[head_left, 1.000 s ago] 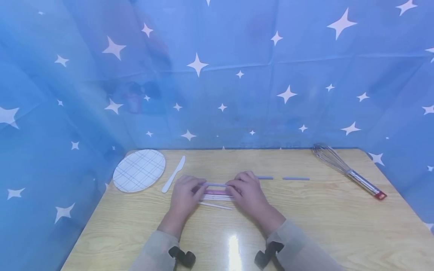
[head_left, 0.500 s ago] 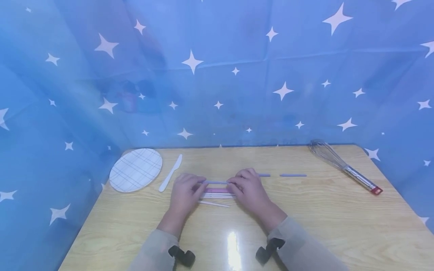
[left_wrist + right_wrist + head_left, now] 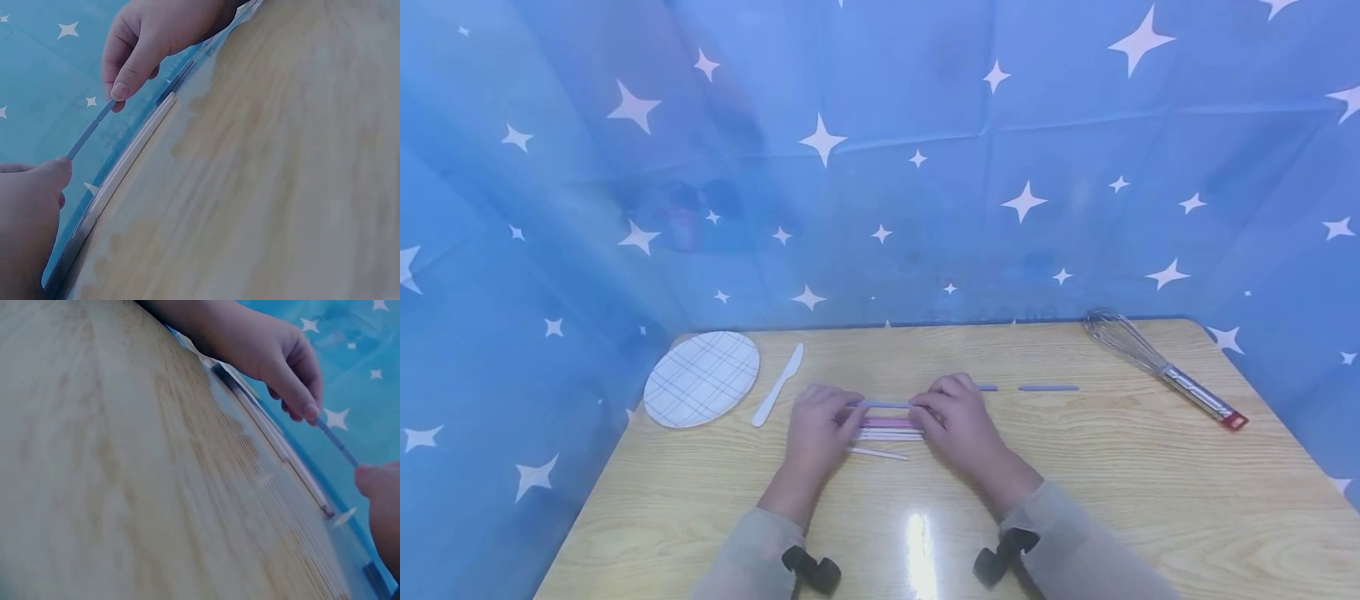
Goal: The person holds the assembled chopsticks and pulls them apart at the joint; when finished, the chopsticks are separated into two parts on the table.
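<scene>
Both hands pinch a thin blue-violet stick (image 3: 886, 405), one at each end. My left hand (image 3: 818, 429) has thumb and fingers on its left end, my right hand (image 3: 958, 421) on its right end. Both wrist views show the stick (image 3: 87, 136) (image 3: 337, 445) stretched between the fingertips, seemingly raised off the table. Nearer me, between the hands, lie a pink stick (image 3: 891, 423) and several white sticks (image 3: 891, 434) side by side. One white stick (image 3: 880, 454) lies apart at a slight slant. The hands cover the ends of some sticks.
A checked plate (image 3: 702, 380) and a white knife (image 3: 778, 385) lie at the left back. Two more blue-violet sticks lie right of the hands, one of them (image 3: 1048, 387) in full view. A whisk (image 3: 1165, 368) with a red-tipped handle lies at the right back.
The head view has shifted slightly. Both hands, with the stick between them, have moved a little to the right relative to the sticks on the table. Their grip looks the same.
</scene>
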Available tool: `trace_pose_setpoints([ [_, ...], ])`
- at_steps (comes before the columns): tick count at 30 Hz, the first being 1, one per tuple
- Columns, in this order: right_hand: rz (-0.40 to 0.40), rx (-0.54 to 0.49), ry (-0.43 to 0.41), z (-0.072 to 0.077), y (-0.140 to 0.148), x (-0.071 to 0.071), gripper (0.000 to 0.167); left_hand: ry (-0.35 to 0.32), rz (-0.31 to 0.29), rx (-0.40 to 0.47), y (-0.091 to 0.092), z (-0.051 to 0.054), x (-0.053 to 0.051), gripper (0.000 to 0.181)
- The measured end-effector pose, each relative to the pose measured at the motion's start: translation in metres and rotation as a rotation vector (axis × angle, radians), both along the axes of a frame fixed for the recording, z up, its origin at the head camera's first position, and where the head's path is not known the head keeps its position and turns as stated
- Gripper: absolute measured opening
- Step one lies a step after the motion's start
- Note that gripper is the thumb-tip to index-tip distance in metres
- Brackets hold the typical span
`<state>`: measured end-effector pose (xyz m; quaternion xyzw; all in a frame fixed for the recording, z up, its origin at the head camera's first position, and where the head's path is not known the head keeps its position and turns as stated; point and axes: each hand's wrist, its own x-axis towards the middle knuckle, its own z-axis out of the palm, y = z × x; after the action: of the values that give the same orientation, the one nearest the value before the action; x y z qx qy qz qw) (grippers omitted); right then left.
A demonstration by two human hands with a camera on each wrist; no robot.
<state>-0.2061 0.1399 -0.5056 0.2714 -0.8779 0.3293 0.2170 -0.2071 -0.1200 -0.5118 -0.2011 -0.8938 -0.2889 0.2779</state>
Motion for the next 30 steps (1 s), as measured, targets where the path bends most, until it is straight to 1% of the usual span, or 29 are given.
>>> trace_pose_setpoints([
  [5, -0.020, 0.009, -0.019, -0.002, 0.010, 0.004, 0.012, -0.029, -0.007, -0.006, 0.010, 0.001, 0.001, 0.017],
  [10, -0.038, 0.003, -0.037, -0.001, 0.019, 0.007, 0.012, -0.037, -0.015, -0.015, 0.019, 0.002, 0.002, 0.016],
  [13, -0.045, -0.004, -0.035, -0.001, 0.024, 0.008, 0.012, -0.070, -0.010, -0.029, 0.024, 0.002, 0.003, 0.016],
  [15, -0.052, -0.014, -0.049, -0.001, 0.027, 0.009, 0.013, -0.088, -0.009, -0.030, 0.028, 0.002, 0.005, 0.016],
  [17, -0.065, -0.018, -0.064, -0.002, 0.031, 0.010, 0.013, -0.082, -0.016, -0.027, 0.033, 0.002, 0.006, 0.016],
  [19, -0.079, -0.024, -0.085, -0.001, 0.036, 0.011, 0.014, -0.055, -0.028, -0.015, 0.039, 0.002, 0.007, 0.017],
  [21, -0.085, -0.026, -0.085, 0.001, 0.042, 0.013, 0.014, -0.021, -0.046, 0.001, 0.045, 0.003, 0.007, 0.016],
  [23, -0.086, -0.025, -0.080, 0.002, 0.047, 0.013, 0.014, -0.006, -0.055, 0.006, 0.050, 0.003, 0.006, 0.015],
  [26, -0.086, -0.022, -0.068, 0.003, 0.053, 0.014, 0.014, -0.020, -0.063, 0.010, 0.056, 0.003, 0.006, 0.014],
  [30, -0.091, -0.022, -0.064, 0.005, 0.060, 0.016, 0.014, -0.058, -0.069, 0.002, 0.063, 0.003, 0.005, 0.014],
])
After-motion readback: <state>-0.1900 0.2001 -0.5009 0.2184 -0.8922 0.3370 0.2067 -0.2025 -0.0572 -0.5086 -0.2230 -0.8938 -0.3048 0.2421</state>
